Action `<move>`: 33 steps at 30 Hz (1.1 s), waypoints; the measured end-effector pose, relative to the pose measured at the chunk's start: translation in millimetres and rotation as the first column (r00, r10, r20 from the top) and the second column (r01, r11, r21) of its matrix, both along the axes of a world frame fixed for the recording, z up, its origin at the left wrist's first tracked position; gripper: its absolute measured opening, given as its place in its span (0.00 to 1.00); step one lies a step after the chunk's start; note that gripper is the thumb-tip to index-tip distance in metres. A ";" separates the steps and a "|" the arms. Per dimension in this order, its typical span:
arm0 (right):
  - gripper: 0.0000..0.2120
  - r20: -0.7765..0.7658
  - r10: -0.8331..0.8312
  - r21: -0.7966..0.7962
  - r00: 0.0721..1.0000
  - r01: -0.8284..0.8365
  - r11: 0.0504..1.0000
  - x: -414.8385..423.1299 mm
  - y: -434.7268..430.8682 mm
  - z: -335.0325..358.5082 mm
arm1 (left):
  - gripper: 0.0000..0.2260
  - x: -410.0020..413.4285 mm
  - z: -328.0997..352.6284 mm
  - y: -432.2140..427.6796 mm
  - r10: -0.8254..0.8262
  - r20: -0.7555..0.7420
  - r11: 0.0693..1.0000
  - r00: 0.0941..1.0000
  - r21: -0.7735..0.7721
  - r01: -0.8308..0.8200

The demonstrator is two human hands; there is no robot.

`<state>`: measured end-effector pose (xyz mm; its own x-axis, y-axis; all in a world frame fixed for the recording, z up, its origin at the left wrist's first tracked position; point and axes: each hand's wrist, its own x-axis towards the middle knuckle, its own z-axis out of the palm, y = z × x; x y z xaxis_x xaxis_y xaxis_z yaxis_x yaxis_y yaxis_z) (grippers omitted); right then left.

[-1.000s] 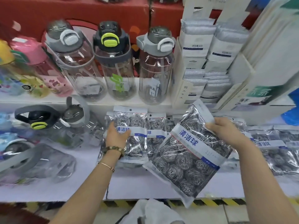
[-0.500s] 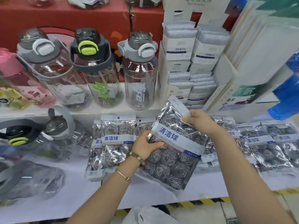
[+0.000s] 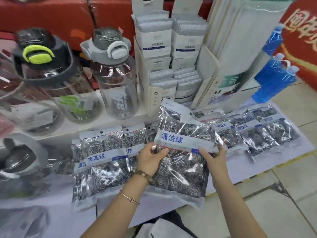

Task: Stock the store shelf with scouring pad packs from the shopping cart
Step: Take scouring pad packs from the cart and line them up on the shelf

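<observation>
Head view, looking down onto a white shelf (image 3: 111, 208). Scouring pad pack (image 3: 180, 170) of steel-wool balls held just over the shelf's front edge, tilted, header end toward the back, overlapping a stack of matching packs (image 3: 101, 162) at left, with a row of more packs (image 3: 257, 133) lying flat at right. Left hand (image 3: 151, 157) clamped on the pack's left edge, thumb across the white label band; right hand (image 3: 214, 158) clamped on the right edge, fingers curled round it. Bead bracelet (image 3: 143, 176) and thin bangle (image 3: 130, 199) on the left wrist. Behind, on a higher tier: grey-lidded water bottle (image 3: 118, 79), black-and-green-lidded bottle (image 3: 51, 74), cardboard display box (image 3: 142, 66) of grey cloth packs. Blue pouches (image 3: 274, 79) at far right
</observation>
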<state>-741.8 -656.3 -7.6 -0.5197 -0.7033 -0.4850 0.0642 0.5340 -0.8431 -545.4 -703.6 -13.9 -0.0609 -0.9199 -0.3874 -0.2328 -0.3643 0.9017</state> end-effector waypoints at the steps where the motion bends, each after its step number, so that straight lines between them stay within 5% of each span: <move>1: 0.41 0.071 0.052 0.053 0.996 -0.055 0.997 0.5 13.1 -7.6 | 0.07 -5.5 -0.7 0.7 0.016 -0.024 1.000 1.000 0.021 -0.016; 5: 0.22 0.135 0.105 0.032 0.985 -0.110 0.993 -8.2 43.4 -15.8 | 0.12 -32.1 1.1 2.9 0.019 -0.065 0.999 0.998 0.030 -0.017; 10: 0.30 0.114 0.067 -0.076 0.991 -0.058 0.995 -55.7 52.6 -4.5 | 0.08 -74.7 0.1 7.4 -0.079 -0.077 0.996 0.994 0.043 0.083; 26: 0.19 0.103 -0.025 -0.102 0.994 0.035 0.994 -332.8 87.1 -15.5 | 0.06 -294.1 -11.4 57.0 -0.101 0.059 0.995 0.993 -0.018 0.102; 33: 0.19 0.140 -0.064 -0.070 0.988 0.074 0.995 -408.3 76.0 -37.7 | 0.05 -357.6 -20.3 42.8 -0.207 0.253 0.971 0.945 -0.064 0.230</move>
